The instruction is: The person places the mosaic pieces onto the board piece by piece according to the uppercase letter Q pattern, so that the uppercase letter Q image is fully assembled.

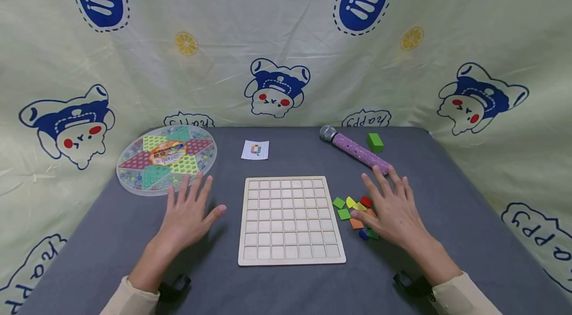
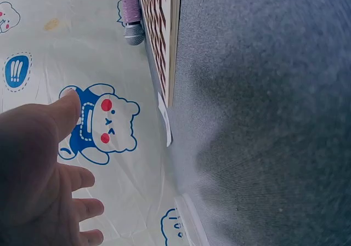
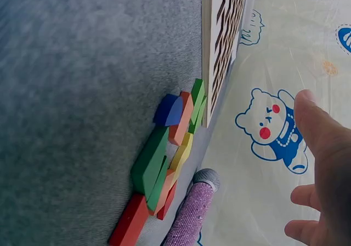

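My left hand [image 1: 185, 218] hovers with fingers spread over the table, left of a pale wooden grid board [image 1: 286, 220] and just in front of a round Chinese checkers box [image 1: 167, 160]. On the board's other side, my right hand [image 1: 393, 210] is held out with its fingers apart, over a small pile of coloured blocks [image 1: 356, 224]. It hides part of that pile in the head view. The right wrist view shows a blue block [image 3: 168, 110], a dark green block [image 3: 149, 161] and a red block [image 3: 129, 221] among them. Neither hand holds anything.
Beyond the right hand lies a purple glittery microphone [image 1: 357, 150], with a green block [image 1: 375, 142] near it. A small white card [image 1: 255, 150] with a coloured pattern lies behind the board. A printed curtain [image 1: 214, 76] hangs along the back of the grey table [image 1: 286, 290].
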